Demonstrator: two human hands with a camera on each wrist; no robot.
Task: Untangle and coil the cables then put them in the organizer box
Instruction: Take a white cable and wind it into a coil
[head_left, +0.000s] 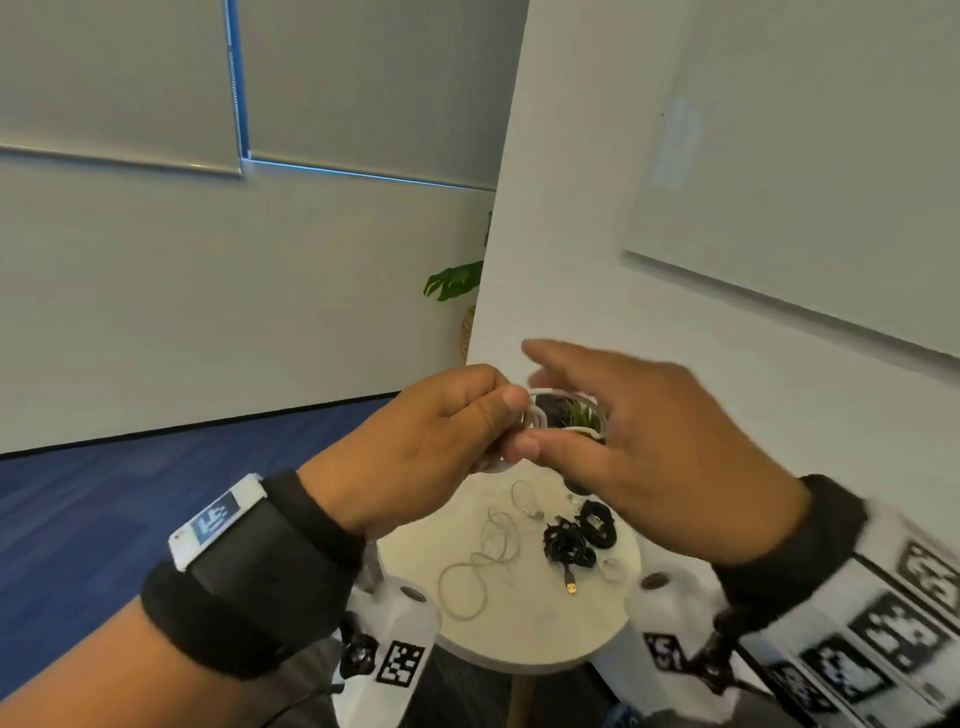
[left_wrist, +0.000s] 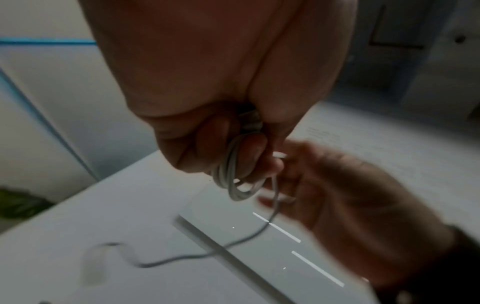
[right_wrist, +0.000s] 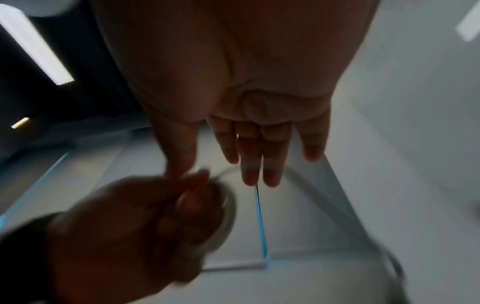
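White cable (head_left: 540, 415), wound into a small coil, sits in the grip of the left hand (head_left: 426, 441), thumb and curled fingers pinching one side of it above the round table (head_left: 524, 639). Right hand (head_left: 654, 457) is just beside the coil, fingers extended and blurred; whether it touches the cable I cannot tell. Below on the table lie a loose thin beige cable (head_left: 483, 561) and two black cable bundles (head_left: 576, 535).

Left wrist view: curled fingers (left_wrist: 249, 152) clamp the coil (left_wrist: 239, 181), one free strand trailing down.

Right wrist view: straight fingers (right_wrist: 259, 156) hold nothing visible
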